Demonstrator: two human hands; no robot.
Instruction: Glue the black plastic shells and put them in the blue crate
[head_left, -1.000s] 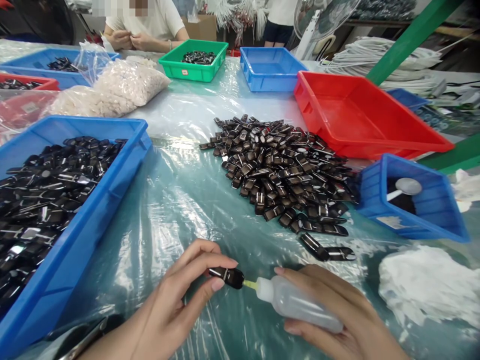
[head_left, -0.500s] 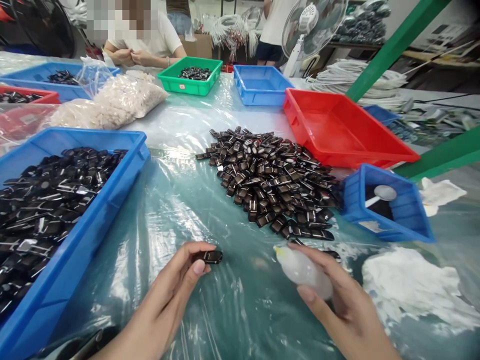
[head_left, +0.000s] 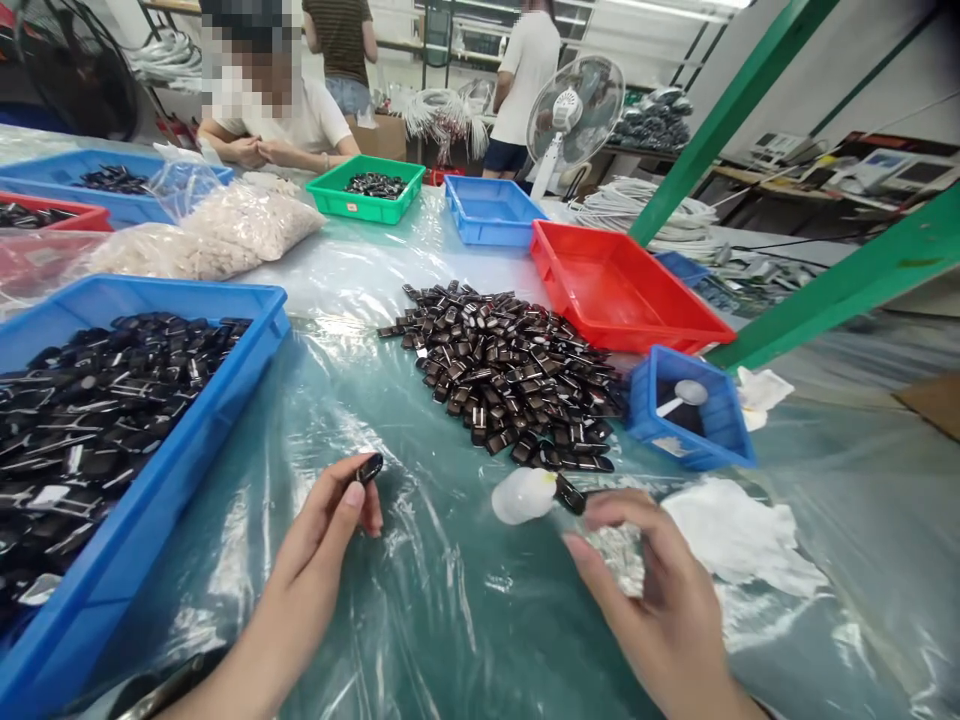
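Note:
My left hand (head_left: 330, 515) pinches a small glossy black plastic piece (head_left: 369, 468) with a rounded end between thumb and fingers. My right hand (head_left: 652, 575) is held above the table with thumb and fingers apart and nothing between them. Just left of its fingertips, a translucent white squeeze bottle (head_left: 523, 497) with a yellowish tip lies on its side. A single black piece (head_left: 571, 493) lies between the bottle's tip and my right fingertips. Beyond both hands spreads a heap of similar black pieces (head_left: 510, 370) on the plastic-covered table.
At left stands a blue bin (head_left: 225, 390) full of black pieces. A small blue box (head_left: 694, 445) with a white scoop (head_left: 688, 393), a white cloth (head_left: 739, 540) and a red tray (head_left: 622, 290) are at right. A green post (head_left: 735, 120) slants upward. A person sits across the table.
My right hand has let go of the squeeze bottle, which now lies on the table. My left hand still holds its black piece, now tilted upward. The camera view has shifted.

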